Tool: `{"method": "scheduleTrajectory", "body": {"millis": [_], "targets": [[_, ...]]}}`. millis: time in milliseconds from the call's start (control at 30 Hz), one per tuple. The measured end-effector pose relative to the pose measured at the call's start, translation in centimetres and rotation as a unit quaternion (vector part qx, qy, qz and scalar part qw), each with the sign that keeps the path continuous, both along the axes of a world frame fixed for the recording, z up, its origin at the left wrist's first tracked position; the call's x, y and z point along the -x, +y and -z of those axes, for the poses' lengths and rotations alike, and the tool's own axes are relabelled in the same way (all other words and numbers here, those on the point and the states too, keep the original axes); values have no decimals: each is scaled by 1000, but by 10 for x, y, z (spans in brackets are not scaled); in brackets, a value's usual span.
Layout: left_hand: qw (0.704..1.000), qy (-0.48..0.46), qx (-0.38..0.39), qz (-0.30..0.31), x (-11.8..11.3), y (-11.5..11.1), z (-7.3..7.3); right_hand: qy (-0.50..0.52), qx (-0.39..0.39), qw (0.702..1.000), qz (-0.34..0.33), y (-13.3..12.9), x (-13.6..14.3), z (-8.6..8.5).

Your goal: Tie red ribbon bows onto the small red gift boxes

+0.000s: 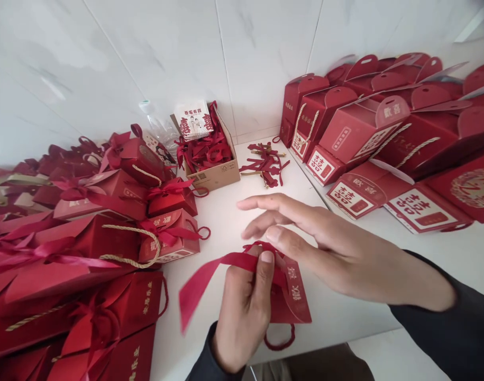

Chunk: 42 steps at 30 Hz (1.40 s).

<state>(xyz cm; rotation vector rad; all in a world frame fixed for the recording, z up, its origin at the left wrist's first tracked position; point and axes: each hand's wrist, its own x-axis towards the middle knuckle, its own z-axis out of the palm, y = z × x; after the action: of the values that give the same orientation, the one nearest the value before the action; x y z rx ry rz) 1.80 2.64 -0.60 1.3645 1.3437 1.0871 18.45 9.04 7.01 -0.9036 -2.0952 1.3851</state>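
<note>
My left hand [247, 301] pinches a red ribbon [204, 280] between thumb and fingers at the top of a small red gift box [299, 304]. One loose ribbon end hangs out to the left. The box stands at the table's near edge, with a dark red cord loop [279, 344] below it. Above and to the right of the ribbon, my right hand [325, 243] hovers with fingers stretched and apart, nothing visible in it. My left hand covers part of the box and the ribbon's middle.
Red boxes tied with ribbon bows [102, 196] crowd the left side. Handled red boxes [361, 127] stand in rows at the right. A cardboard box [213, 177] of ribbons, topped by printed cards [194, 120], stands against the wall beside loose ribbon pieces [265, 164].
</note>
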Motion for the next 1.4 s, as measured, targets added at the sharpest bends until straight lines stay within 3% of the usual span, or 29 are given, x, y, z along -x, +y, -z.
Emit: {"method": "scheduleTrajectory", "body": {"millis": [133,267,333,467,600,733,867,1000,1133,1267,1400], "targets": [[997,-50,43,41,10,4,-3,-114,-92,989,-8,3,-9,23],[989,-91,106,54,17,5,-3,-157,-161,972,75,-3,-14,25],[986,-111,110,52,20,7,-4,-155,-129,974,101,-9,-17,19],[982,-142,86,90,26,11,-11,-147,28,986,78,-22,-21,10],[983,-129,77,107,30,14,-11,-138,45,985,97,-26,-17,20],[992,-97,27,78,28,12,-6,-138,62,983,107,-27,-13,33],[996,-9,-75,48,27,10,-3,-116,92,981,126,-29,-12,37],[978,85,-190,25,24,8,6,-94,121,983,104,-30,-7,41],[960,112,-256,-26,18,5,19,-90,142,980,106,-27,-2,49],[945,141,-290,-52,15,3,25,-90,159,977,106,-27,-2,55],[956,118,-263,-58,15,1,28,-62,140,980,129,-27,-4,53]]}}
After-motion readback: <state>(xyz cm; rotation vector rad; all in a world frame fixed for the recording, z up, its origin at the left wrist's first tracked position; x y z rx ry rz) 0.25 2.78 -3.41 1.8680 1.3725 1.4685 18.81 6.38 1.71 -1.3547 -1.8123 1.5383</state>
